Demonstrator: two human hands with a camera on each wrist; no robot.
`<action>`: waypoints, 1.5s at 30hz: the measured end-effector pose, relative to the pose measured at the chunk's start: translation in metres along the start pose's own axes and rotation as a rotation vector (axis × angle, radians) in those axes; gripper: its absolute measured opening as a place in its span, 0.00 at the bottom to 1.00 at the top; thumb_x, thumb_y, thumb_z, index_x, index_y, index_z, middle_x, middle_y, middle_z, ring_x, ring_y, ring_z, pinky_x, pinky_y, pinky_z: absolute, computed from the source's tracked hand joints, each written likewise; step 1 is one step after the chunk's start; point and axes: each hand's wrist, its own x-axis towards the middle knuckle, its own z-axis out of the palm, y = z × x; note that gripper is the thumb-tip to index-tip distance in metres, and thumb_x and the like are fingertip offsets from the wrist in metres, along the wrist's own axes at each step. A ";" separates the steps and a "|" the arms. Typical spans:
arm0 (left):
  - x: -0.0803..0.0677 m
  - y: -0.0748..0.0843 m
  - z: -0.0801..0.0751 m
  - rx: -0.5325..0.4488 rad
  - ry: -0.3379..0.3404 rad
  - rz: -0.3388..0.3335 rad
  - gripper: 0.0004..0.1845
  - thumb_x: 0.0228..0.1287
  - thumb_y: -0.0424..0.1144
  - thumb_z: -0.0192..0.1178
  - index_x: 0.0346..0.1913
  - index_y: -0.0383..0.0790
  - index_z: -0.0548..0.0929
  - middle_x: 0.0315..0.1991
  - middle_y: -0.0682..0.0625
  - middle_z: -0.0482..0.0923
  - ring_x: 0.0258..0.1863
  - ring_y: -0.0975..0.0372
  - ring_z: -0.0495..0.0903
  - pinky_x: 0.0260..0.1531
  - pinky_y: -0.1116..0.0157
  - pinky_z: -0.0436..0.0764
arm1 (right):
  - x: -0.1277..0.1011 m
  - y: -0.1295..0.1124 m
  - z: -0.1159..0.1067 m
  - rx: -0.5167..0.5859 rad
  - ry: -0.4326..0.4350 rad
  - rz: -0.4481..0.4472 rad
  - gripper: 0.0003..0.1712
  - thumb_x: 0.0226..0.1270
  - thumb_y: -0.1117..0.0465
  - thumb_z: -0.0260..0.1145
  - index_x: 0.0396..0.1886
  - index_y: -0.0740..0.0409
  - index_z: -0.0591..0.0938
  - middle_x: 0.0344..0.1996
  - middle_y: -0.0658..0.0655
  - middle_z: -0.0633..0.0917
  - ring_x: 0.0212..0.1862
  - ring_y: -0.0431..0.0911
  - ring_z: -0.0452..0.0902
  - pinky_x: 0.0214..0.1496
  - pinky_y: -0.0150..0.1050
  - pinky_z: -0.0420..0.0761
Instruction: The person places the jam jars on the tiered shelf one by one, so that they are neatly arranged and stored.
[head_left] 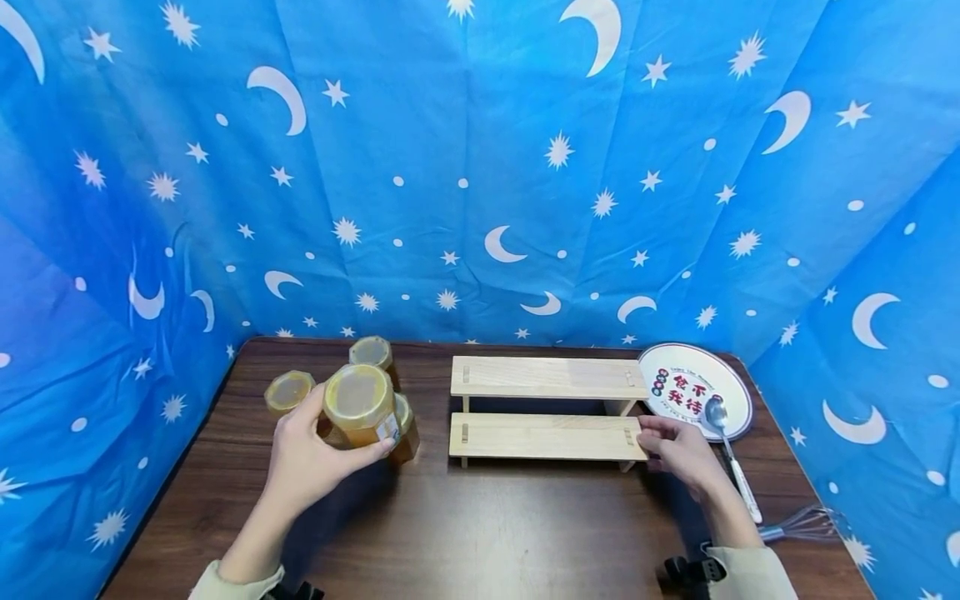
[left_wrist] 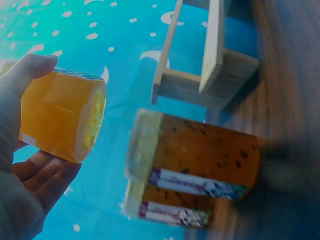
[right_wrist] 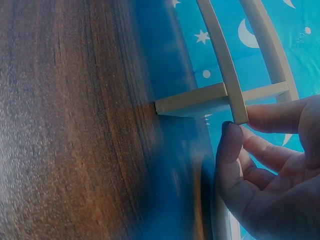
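Note:
My left hand (head_left: 306, 462) grips a jar (head_left: 360, 398) of amber contents with a yellowish lid, fingers and thumb around its sides. The left wrist view has this jar (left_wrist: 62, 112) raised off the table, its base towards the table. Below it stand other lidded jars, among them a back jar (head_left: 372, 353), a left jar (head_left: 288, 390) and a partly hidden jar (head_left: 407, 437). A pale wooden two-tier rack (head_left: 547, 437) stands right of the jars. With thumb and fingertips, my right hand (head_left: 684, 457) pinches the right end of its lower board (right_wrist: 231, 75).
Behind the right hand, an oval white plate (head_left: 693, 383) with red characters lies at the back right, a spoon (head_left: 738, 475) resting partly on it. A wire whisk (head_left: 806, 525) lies near the table's right edge. Blue star-and-moon cloth (head_left: 510, 200) rises around the dark wooden table (head_left: 525, 533).

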 end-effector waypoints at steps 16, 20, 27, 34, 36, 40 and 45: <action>0.045 0.044 0.062 -0.155 -0.128 0.107 0.43 0.43 0.56 0.85 0.66 0.55 0.78 0.56 0.60 0.82 0.55 0.64 0.81 0.49 0.56 0.85 | 0.001 0.007 -0.001 0.029 0.007 -0.003 0.29 0.77 0.66 0.60 0.71 0.78 0.68 0.51 0.67 0.82 0.43 0.45 0.82 0.45 0.47 0.88; 0.054 0.055 0.087 -0.199 -0.161 0.122 0.44 0.44 0.56 0.85 0.67 0.56 0.78 0.57 0.60 0.81 0.55 0.64 0.81 0.49 0.59 0.86 | 0.001 0.007 -0.001 0.037 0.004 -0.006 0.29 0.78 0.66 0.60 0.71 0.78 0.67 0.52 0.68 0.81 0.44 0.45 0.82 0.45 0.47 0.88; 0.070 0.071 0.132 -0.238 -0.188 0.156 0.45 0.45 0.56 0.84 0.68 0.55 0.77 0.57 0.61 0.80 0.56 0.66 0.80 0.49 0.60 0.85 | 0.001 0.006 -0.002 0.053 0.009 0.000 0.29 0.78 0.66 0.60 0.72 0.78 0.67 0.52 0.68 0.81 0.44 0.45 0.81 0.45 0.47 0.88; 0.083 0.091 0.170 -0.264 -0.217 0.193 0.44 0.43 0.56 0.85 0.66 0.54 0.78 0.54 0.62 0.81 0.52 0.69 0.80 0.46 0.63 0.86 | 0.002 0.004 -0.001 0.052 0.006 -0.006 0.29 0.78 0.66 0.60 0.71 0.78 0.68 0.52 0.68 0.81 0.44 0.45 0.81 0.46 0.48 0.88; 0.086 0.097 0.180 -0.260 -0.217 0.207 0.44 0.42 0.56 0.85 0.66 0.54 0.78 0.53 0.62 0.81 0.51 0.70 0.80 0.45 0.63 0.85 | 0.002 0.003 0.000 0.054 0.006 -0.008 0.28 0.78 0.66 0.60 0.71 0.78 0.68 0.52 0.68 0.81 0.44 0.46 0.81 0.46 0.48 0.88; 0.091 0.108 0.199 -0.264 -0.240 0.199 0.45 0.43 0.57 0.85 0.66 0.55 0.77 0.53 0.62 0.80 0.50 0.70 0.79 0.44 0.64 0.85 | 0.002 0.001 0.000 0.059 0.010 -0.006 0.28 0.78 0.67 0.60 0.70 0.78 0.69 0.50 0.66 0.81 0.43 0.45 0.81 0.45 0.48 0.88; 0.094 0.117 0.222 -0.242 -0.276 0.159 0.44 0.45 0.59 0.84 0.67 0.54 0.76 0.54 0.60 0.80 0.52 0.68 0.79 0.47 0.67 0.83 | 0.001 0.001 0.000 0.071 0.012 0.007 0.28 0.78 0.67 0.60 0.70 0.78 0.69 0.49 0.65 0.82 0.42 0.44 0.81 0.45 0.47 0.88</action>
